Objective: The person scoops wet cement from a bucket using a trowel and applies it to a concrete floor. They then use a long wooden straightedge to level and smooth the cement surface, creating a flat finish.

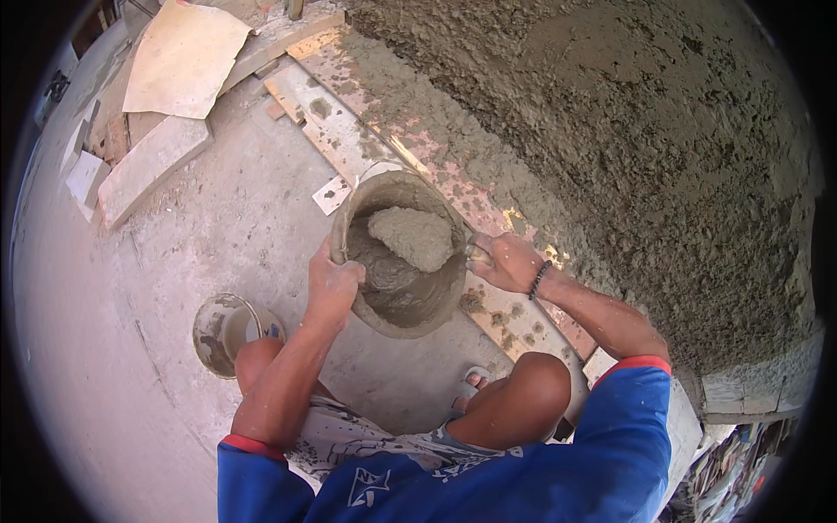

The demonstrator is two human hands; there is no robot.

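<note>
A mortar-coated bucket (397, 307) sits in front of me, tilted slightly, with wet grey mix inside. My left hand (336, 283) is closed on the near left rim of the bucket. My right hand (506, 261) grips a trowel handle (477, 253) at the bucket's right side, and a lump of mortar (410, 231) lies inside on what looks like the trowel's blade, which is hidden beneath it. My bent knees are below, on either side of the bucket, with a sandalled foot showing.
A smaller bucket (214, 344) of cloudy liquid stands by my left knee. Mortar-spattered boards (318, 126) run along a rough wet-plastered surface (689, 174) on the right. At the upper left lie stone slabs (153, 166) and a pale sheet (179, 61) on the concrete floor (113, 331).
</note>
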